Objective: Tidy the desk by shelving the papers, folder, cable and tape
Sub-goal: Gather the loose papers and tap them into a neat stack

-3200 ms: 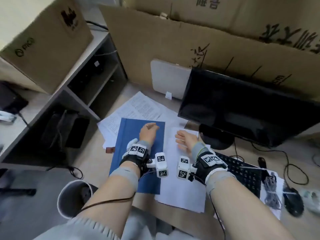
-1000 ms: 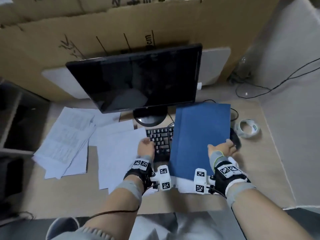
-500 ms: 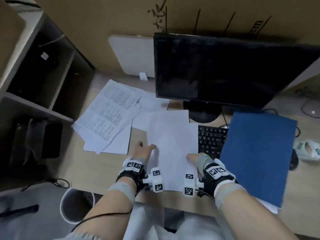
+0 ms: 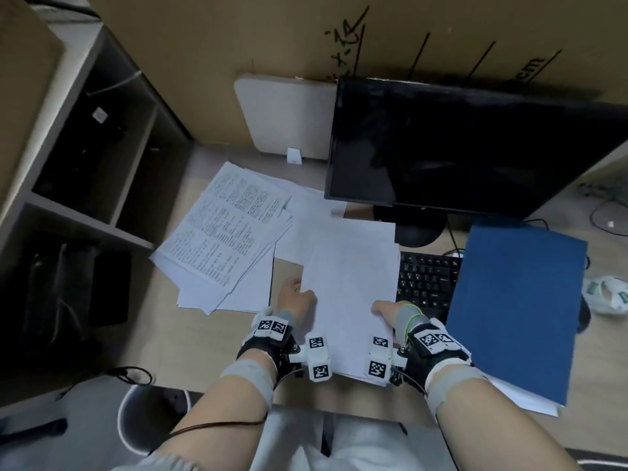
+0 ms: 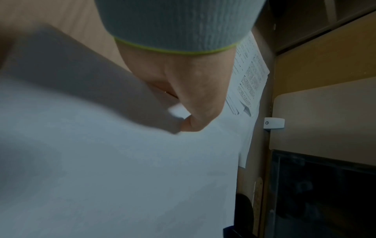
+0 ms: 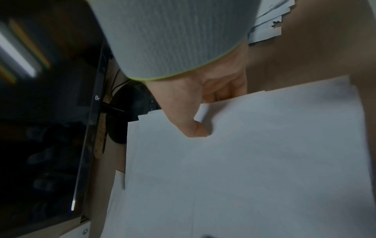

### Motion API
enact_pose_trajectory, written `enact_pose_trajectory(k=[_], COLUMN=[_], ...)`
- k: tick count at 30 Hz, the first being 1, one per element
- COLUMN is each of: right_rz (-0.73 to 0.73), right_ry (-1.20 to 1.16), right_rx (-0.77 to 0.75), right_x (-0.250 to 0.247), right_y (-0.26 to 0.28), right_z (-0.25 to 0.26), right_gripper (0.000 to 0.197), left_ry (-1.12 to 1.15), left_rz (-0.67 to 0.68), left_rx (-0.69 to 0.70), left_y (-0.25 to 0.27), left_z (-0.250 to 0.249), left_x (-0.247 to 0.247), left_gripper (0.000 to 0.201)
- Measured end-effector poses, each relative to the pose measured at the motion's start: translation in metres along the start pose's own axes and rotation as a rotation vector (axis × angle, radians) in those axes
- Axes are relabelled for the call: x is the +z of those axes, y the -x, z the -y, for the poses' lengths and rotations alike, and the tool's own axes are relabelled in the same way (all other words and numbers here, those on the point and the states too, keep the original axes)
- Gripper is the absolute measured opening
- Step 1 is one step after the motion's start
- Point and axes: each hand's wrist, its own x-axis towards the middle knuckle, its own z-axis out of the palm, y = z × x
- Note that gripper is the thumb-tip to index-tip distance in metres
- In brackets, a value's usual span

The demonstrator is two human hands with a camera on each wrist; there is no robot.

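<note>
Shelf unit (image 4: 85, 212) far left, dark compartments. Printed papers (image 4: 224, 229) fanned on the desk (image 4: 210, 338) beside it, well clear of both hands. Left hand (image 4: 295, 297) pinches the left edge of the blank sheets (image 4: 350, 287), thumb on top, fingers curled under. Right hand (image 4: 385, 309) pinches the right edge the same way. Sheets span between the two grips, far end toward the monitor (image 4: 469, 147). Keyboard (image 4: 424, 280) just right of them. Blue folder (image 4: 516, 307) lies flat over the keyboard's right part. Tape (image 4: 606, 294) at far right.
</note>
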Motion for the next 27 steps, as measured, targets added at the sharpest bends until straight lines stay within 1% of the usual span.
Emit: enact_pose_trajectory(k=[2,3,4,6,9,10,12,13,14,15,16,18,19,21,22,24,25,27], right_rz=[-0.026,-0.044,-0.028,0.015,0.127,0.150,0.142,0.144,0.151,0.161,0.187,0.200,0.214,0.240,0.233,0.233,0.231,0.199], right_ry=[-0.018,-0.033,-0.057,-0.133,-0.178,-0.190,-0.174,-0.150,-0.128,-0.095,-0.095,-0.051,-0.048,-0.064,-0.073,-0.108,-0.113,-0.088], right_rx=[-0.050,-0.098,-0.148,-0.210,-0.319,-0.345,-0.377,-0.383,-0.387,-0.376,-0.380,-0.375,-0.352,-0.312,-0.309,-0.279,-0.264,-0.202], right_x=[-0.003,-0.005,-0.003,0.005,0.025,0.034,0.044,0.054,0.062,0.068,0.073,0.087,0.095,0.114,0.123,0.141,0.143,0.153], right_y=[0.009,0.007,0.010,0.016,0.032,0.034,0.030,0.013,0.010,0.020,0.030,0.040,0.040,0.035,0.030,0.024,0.029,0.025], right_z=[0.006,0.007,0.013,0.022,0.048,0.057,0.074,0.084,0.093,0.099,0.106,0.122,0.130,0.145,0.152,0.170,0.175,0.193], right_gripper=[0.031,0.028,0.028,0.041,0.042,0.049,0.068,0.076,0.082,0.084,0.079,0.058,0.053,0.060,0.058,0.038,0.029,0.026], left_ry=[-0.029,0.000,0.027,0.028,0.102,0.115,0.088,0.054,0.022,0.001,-0.018,-0.116,-0.186,-0.332,-0.424,-0.599,-0.675,-0.757], left_rz=[-0.023,-0.034,-0.079,-0.145,-0.286,-0.323,-0.348,-0.353,-0.361,-0.367,-0.374,-0.397,-0.406,-0.403,-0.396,-0.378,-0.370,-0.322], left_rx=[0.050,0.056,0.063,0.071,0.101,0.112,0.131,0.139,0.147,0.144,0.152,0.170,0.164,0.145,0.121,0.068,0.065,0.054], left_y=[0.002,0.007,0.009,0.010,0.018,0.020,0.014,0.010,0.006,-0.001,-0.008,-0.034,-0.048,-0.079,-0.090,-0.117,-0.123,-0.141], left_z=[-0.005,-0.009,-0.013,-0.019,-0.032,-0.036,-0.039,-0.041,-0.045,-0.048,-0.054,-0.060,-0.064,-0.068,-0.070,-0.073,-0.073,-0.072], left_x=[-0.008,-0.014,-0.024,-0.042,-0.080,-0.091,-0.107,-0.117,-0.126,-0.135,-0.145,-0.166,-0.177,-0.197,-0.207,-0.229,-0.235,-0.249], left_gripper=[0.023,0.023,0.025,0.023,0.007,0.008,0.007,0.005,0.004,0.008,0.013,0.016,0.021,0.033,0.041,0.055,0.054,0.044])
